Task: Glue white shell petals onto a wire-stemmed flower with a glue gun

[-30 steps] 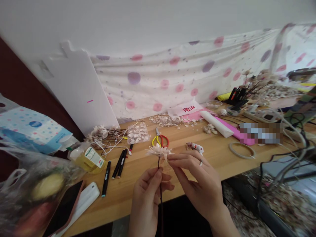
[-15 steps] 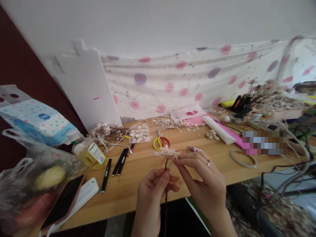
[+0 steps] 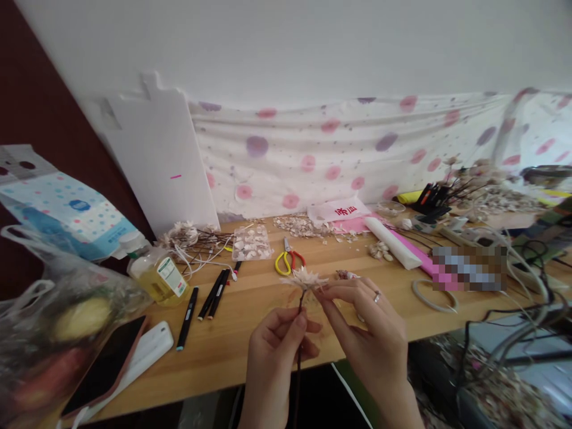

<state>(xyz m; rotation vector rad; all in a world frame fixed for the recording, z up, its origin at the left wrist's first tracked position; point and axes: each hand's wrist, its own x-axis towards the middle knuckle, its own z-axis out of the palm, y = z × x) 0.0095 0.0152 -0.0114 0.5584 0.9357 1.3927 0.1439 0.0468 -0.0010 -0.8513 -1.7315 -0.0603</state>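
A small pale handmade flower [image 3: 304, 278] stands upright on a thin dark stem [image 3: 297, 357] over the front of the wooden table [image 3: 250, 333]. My left hand [image 3: 274, 351] pinches the stem just below the bloom. With a ring on one finger, my right hand [image 3: 366, 333] pinches the petals at the flower's right side. Just behind the flower lie yellow and red scissors [image 3: 288, 260].
On the table lie black markers [image 3: 210, 298], a clear tray of shell pieces [image 3: 251, 243], a yellow liquid bottle [image 3: 158, 277], a phone [image 3: 107, 372], a white roll [image 3: 391, 241], a wire ring [image 3: 433, 295] and cables [image 3: 513, 268]. A plastic bag [image 3: 58, 316] fills the left side.
The view has shifted a little. Both hands keep their grip on the flower, and the right fingers stay at the petals.
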